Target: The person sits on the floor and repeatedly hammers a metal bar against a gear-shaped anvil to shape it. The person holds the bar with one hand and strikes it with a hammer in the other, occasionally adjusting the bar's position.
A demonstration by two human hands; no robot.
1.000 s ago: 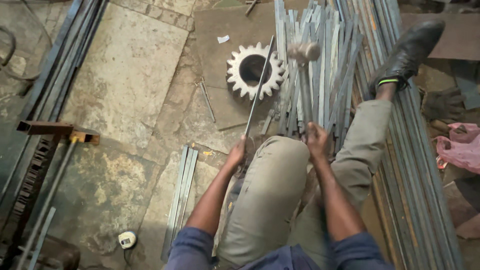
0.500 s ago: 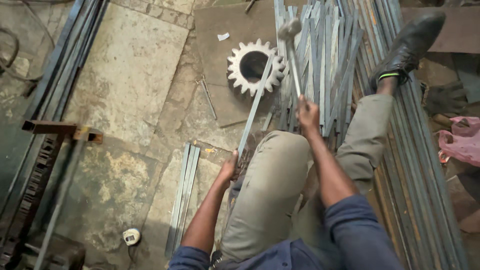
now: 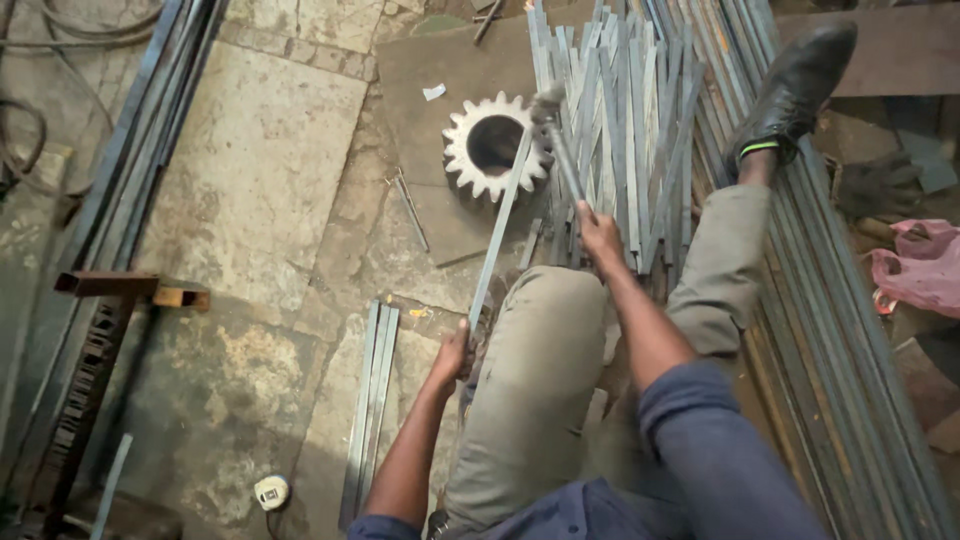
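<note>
Two hands grip tools: left hand (image 3: pixel 455 352) clasps a flat grey metal strip (image 3: pixel 497 235), right hand (image 3: pixel 598 235) a blurred hammer (image 3: pixel 556 140), beside a toothed steel gear (image 3: pixel 492 146) at upper centre; a pink plastic bag (image 3: pixel 915 265) lies at right edge.

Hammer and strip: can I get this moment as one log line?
left hand: grips strip | right hand: grips hammer | strip end on gear

The flat strip (image 3: pixel 497 232) is dull grey metal, like the pile of strips (image 3: pixel 625 130). The gear (image 3: pixel 492 146) looks pale, matt and rough-cast. The hammer (image 3: pixel 556 132) has a worn metal head. The floor (image 3: pixel 250 170) is stained, rough stone; the shoe (image 3: pixel 797 85) is glossy black leather
</note>
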